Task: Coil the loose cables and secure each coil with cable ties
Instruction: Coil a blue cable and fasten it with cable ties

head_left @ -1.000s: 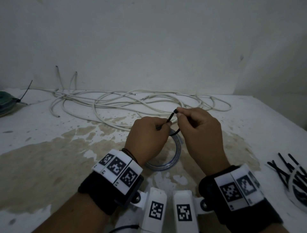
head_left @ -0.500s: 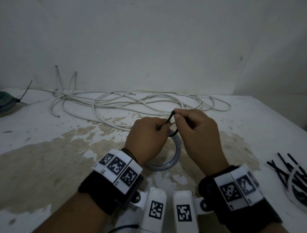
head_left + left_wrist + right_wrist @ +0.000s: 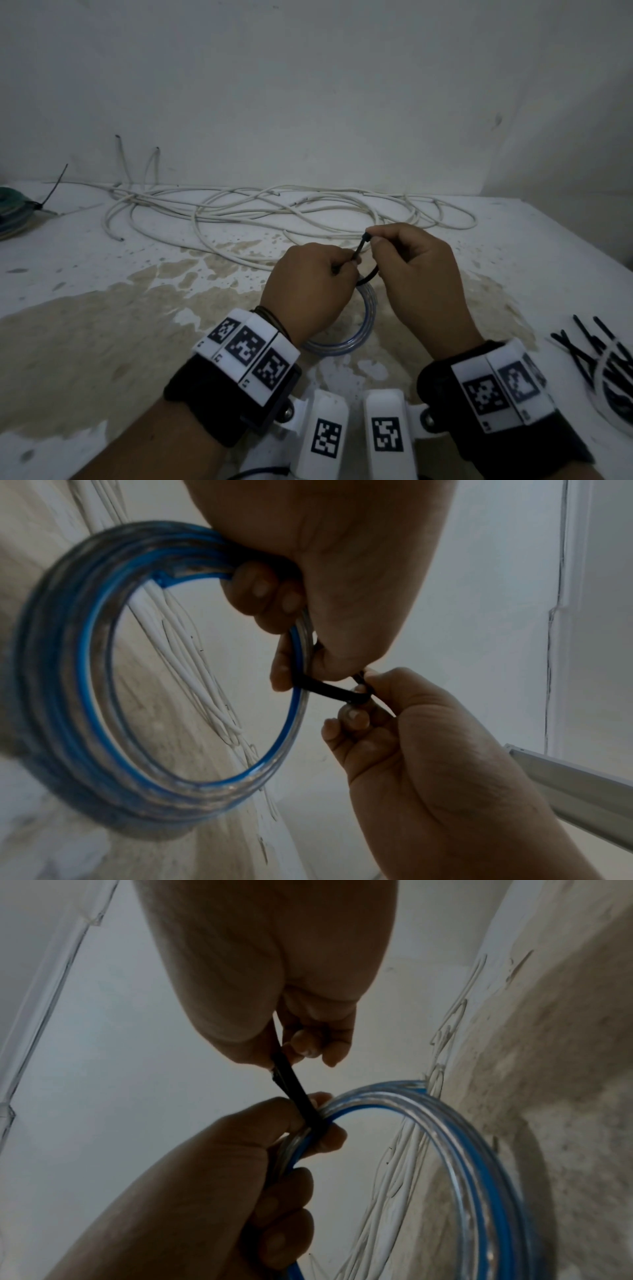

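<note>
**Tie looped round the blue coil; threading in hand, not yet cinched**

Change noted: over the last second the right hand (image 3: 416,274) has shifted only slightly at the tie's upper end; the loop under it looks as slack as before. Judged: the tie is being fed or pulled through its head, and the coil is not yet secured.

Hands: the left hand (image 3: 308,287) is curled round the blue-and-clear coil (image 3: 103,723), thumb and fingers also pinching the lower run of the black cable tie (image 3: 329,689). The right hand pinches the tie's upper end between thumb and forefinger, just beside the left. The coil hangs below both hands, apparently clear of the tabletop (image 3: 102,325), though the head view does not settle that.

Room and edges: beyond the hands lies the loose white cable (image 3: 274,209), uncoiled, near the wall. Spare black ties (image 3: 582,346) lie to the right of the right wrist. A tied bundle (image 3: 13,216) sits far left. The table edge runs away to the right, beyond the spare ties. Bare tabletop lies left of the left hand, and there appears to be room to draw the tie upward without fouling the white cable.
</note>
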Available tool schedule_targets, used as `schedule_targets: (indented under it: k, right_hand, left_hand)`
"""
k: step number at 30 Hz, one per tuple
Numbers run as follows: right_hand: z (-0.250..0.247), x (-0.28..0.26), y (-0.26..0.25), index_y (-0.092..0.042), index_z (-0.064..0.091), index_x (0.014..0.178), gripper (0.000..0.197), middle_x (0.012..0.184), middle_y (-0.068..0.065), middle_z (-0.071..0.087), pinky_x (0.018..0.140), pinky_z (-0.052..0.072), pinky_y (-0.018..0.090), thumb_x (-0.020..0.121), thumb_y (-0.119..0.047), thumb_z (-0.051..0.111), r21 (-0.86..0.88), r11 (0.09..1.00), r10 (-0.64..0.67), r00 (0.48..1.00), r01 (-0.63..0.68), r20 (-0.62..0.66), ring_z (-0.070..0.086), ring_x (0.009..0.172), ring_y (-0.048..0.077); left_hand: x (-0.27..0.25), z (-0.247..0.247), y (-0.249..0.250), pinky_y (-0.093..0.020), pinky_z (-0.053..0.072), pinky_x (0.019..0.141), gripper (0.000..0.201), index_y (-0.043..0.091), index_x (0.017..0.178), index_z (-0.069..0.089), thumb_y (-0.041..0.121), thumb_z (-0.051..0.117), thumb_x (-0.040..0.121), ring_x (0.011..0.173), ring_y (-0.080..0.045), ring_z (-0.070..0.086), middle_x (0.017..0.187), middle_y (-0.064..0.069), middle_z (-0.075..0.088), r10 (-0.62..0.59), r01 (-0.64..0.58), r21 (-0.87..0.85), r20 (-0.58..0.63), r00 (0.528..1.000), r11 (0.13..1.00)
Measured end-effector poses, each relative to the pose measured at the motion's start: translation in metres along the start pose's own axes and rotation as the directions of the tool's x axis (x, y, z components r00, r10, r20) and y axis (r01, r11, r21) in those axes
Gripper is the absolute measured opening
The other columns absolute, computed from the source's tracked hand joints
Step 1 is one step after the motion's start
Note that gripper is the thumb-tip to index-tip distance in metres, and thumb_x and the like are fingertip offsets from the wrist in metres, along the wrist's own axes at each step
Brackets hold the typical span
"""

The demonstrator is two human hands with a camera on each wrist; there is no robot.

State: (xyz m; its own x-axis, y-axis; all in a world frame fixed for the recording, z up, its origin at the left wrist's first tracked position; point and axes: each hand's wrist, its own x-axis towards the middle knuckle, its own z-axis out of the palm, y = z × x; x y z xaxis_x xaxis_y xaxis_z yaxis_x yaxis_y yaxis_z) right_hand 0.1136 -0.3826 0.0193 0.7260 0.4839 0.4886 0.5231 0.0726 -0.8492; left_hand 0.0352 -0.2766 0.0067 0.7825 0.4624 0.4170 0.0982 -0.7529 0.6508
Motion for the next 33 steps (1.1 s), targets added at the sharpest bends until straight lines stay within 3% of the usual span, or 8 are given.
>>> schedule_targets:
  k: [6, 13, 16, 22, 25, 28, 31, 33]
  right_hand:
    - [0.0, 0.0, 0.002, -0.021, 0.067, 0.087, 0.019, 0.084, -0.01, 0.066, 0.065, 0.043, 0.005, 0.089, -0.004, 0.058, -0.044, 0.999, -0.013, 0.999, 0.015, 0.041, 0.06, 0.075, -0.003]
    - [-0.008, 0.002, 0.0, -0.026, 0.065, 0.08, 0.018, 0.079, 0.003, 0.068, 0.061, 0.045, 0.011, 0.085, -0.008, 0.064, -0.111, 0.994, 0.036, 0.987, -0.018, 0.159, 0.061, 0.071, 0.011]
    - [-0.009, 0.004, 0.001, -0.024, 0.065, 0.087, 0.015, 0.07, -0.005, 0.065, 0.063, 0.046, 0.013, 0.086, -0.009, 0.064, -0.036, 0.995, 0.1, 0.978, -0.095, 0.184, 0.059, 0.063, 0.004]
    - [-0.008, 0.002, -0.006, -0.018, 0.066, 0.094, 0.016, 0.074, -0.001, 0.067, 0.063, 0.051, 0.017, 0.088, -0.005, 0.058, 0.122, 0.988, 0.081, 0.992, -0.093, 0.101, 0.063, 0.065, 0.003]
    - [-0.005, -0.001, -0.009, -0.015, 0.065, 0.09, 0.014, 0.069, -0.002, 0.065, 0.058, 0.047, 0.011, 0.087, -0.002, 0.059, 0.147, 0.988, 0.044, 0.997, -0.054, 0.068, 0.063, 0.061, 0.0]
    - [-0.004, -0.002, -0.01, -0.013, 0.066, 0.088, 0.008, 0.06, -0.006, 0.066, 0.057, 0.047, 0.01, 0.086, -0.006, 0.064, 0.127, 0.99, 0.045, 0.995, -0.055, 0.085, 0.064, 0.059, 0.002]
    - [-0.005, -0.001, -0.007, -0.015, 0.069, 0.084, 0.007, 0.063, 0.002, 0.067, 0.056, 0.048, 0.013, 0.084, -0.009, 0.066, 0.054, 0.996, 0.067, 0.987, -0.076, 0.147, 0.063, 0.059, 0.006]
    - [-0.006, -0.001, -0.008, -0.016, 0.069, 0.08, 0.009, 0.065, 0.007, 0.067, 0.056, 0.048, 0.014, 0.084, -0.009, 0.066, 0.031, 0.998, 0.056, 0.988, -0.061, 0.143, 0.061, 0.059, 0.007]
  left_hand:
    - [0.0, -0.001, -0.001, -0.03, 0.034, 0.048, 0.024, 0.018, 0.082, 0.076, 0.02, 0.054, 0.092, 0.048, -0.02, 0.051, 0.052, -0.002, 0.059, 0.008, -0.008, 0.009, -0.004, 1.0, 1.0]
    - [0.0, 0.001, -0.005, -0.03, 0.035, 0.05, 0.039, 0.017, 0.082, 0.075, 0.034, 0.04, 0.083, 0.051, -0.017, 0.052, 0.053, 0.001, 0.059, 0.069, -0.068, 0.027, -0.06, 0.996, 0.997]
    - [0.0, 0.001, -0.006, -0.03, 0.038, 0.053, 0.037, 0.018, 0.082, 0.075, 0.033, 0.041, 0.084, 0.056, -0.017, 0.054, 0.057, 0.001, 0.061, 0.124, -0.119, 0.064, -0.092, 0.988, 0.991]
    - [0.002, 0.004, -0.001, -0.011, 0.045, 0.067, 0.03, 0.02, 0.096, 0.074, 0.034, 0.049, 0.086, 0.074, 0.0, 0.061, 0.08, 0.013, 0.07, 0.058, -0.073, -0.095, -0.149, 0.987, 0.993]
    - [0.003, 0.004, -0.002, -0.006, 0.037, 0.059, 0.023, 0.016, 0.086, 0.074, 0.027, 0.055, 0.091, 0.062, 0.006, 0.055, 0.067, 0.016, 0.062, 0.037, -0.05, -0.108, -0.119, 0.992, 0.993]
    - [0.001, 0.004, -0.003, -0.011, 0.035, 0.055, 0.029, 0.016, 0.075, 0.073, 0.029, 0.05, 0.087, 0.059, -0.001, 0.054, 0.056, 0.012, 0.058, 0.085, -0.101, -0.101, -0.151, 0.985, 0.99]
    - [-0.002, 0.005, 0.0, -0.005, 0.032, 0.055, 0.024, 0.026, 0.065, 0.062, 0.021, 0.052, 0.087, 0.055, 0.006, 0.047, 0.05, 0.019, 0.04, 0.187, -0.196, -0.019, -0.208, 0.96, 0.981]
    - [-0.002, 0.007, 0.0, -0.003, 0.032, 0.056, 0.024, 0.026, 0.067, 0.063, 0.016, 0.054, 0.088, 0.057, 0.01, 0.048, 0.051, 0.022, 0.041, 0.198, -0.209, -0.029, -0.22, 0.955, 0.977]
